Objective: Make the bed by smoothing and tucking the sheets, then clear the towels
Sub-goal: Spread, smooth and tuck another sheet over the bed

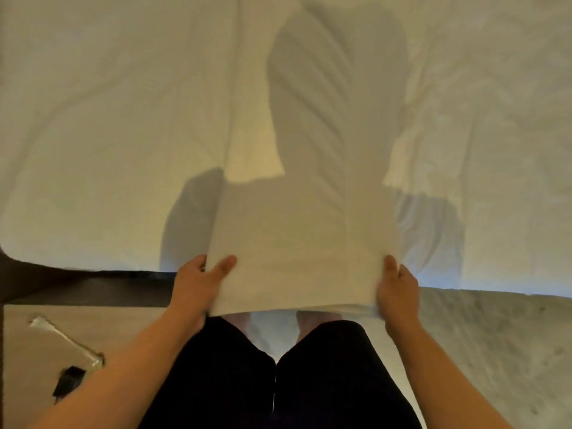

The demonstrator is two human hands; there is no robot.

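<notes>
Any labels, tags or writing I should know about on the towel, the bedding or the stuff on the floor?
None readable.
Towel, held at its near edge by the left hand and right hand: plain white, no tag showing.
Sheet: no print.
Small black object on the floor: too blurred to show any marking.

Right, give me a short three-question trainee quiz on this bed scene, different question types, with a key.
1. True or false: both hands grip the white towel.
2. Multiple choice: the towel's far end lies on (a) the floor, (b) the bed sheet, (c) a chair.
3. Short answer: what lies on the floor at lower left?

Key
1. True: the left hand and right hand each hold a near corner, thumbs on top.
2. b
3. A clear wrapper-like item and a small black object; the view is too blurred to identify them.
</notes>
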